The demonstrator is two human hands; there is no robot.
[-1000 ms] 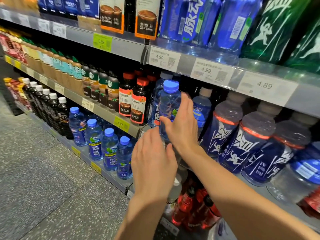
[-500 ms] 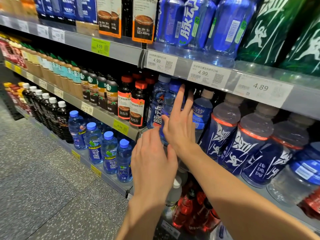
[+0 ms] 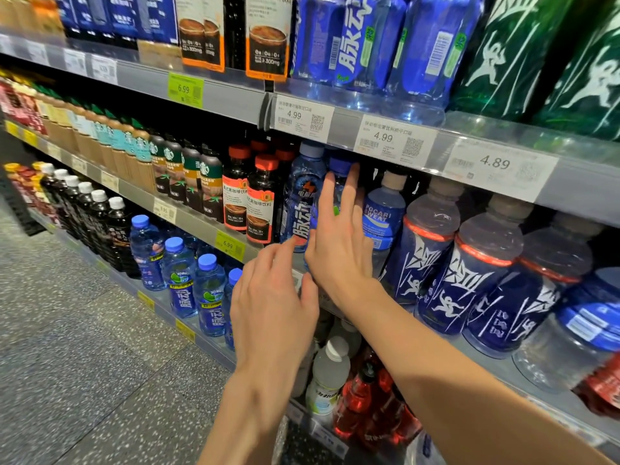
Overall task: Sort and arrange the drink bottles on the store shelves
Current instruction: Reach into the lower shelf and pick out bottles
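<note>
2 hands are seen at centre frame, both at the middle shelf (image 3: 201, 226). The right hand (image 3: 339, 250) is laid flat against a blue-capped bottle (image 3: 339, 182), fingers (image 3: 349, 193) straight and slightly spread, palm on the lower body; nothing is clasped, so it reads as a push, not a grip. The left hand (image 3: 271, 310) is held just below and left of it, fingers loosely apart, forefinger aimed at the base of the dark-blue labelled bottle (image 3: 302, 203) next door; whether contact is made can't be told. The blue-capped bottle is set upright in the row, w/ that dark-blue bottle on its left and the Pocari Sweat bottle (image 3: 382, 216) on its right, its cap tucked under the price rail (image 3: 396, 142) at centre top. Progress, as judged: this bottle appears already slotted into its lane, approx. flush w/ its neighbours, so only a final nudge and label-facing seems left here. The coffee bottles (image 3: 258, 196) left of centre are lined up neatly. At right of frame the big navy bottles (image 3: 483, 270) are seen leaning, possibly lens distortion, and the lower shelf at bottom centre holds a white-capped bottle (image 3: 328, 374) beside red bottles (image 3: 362, 401), a mix that may need sorting. Most of the task is likely still ahead.
</note>
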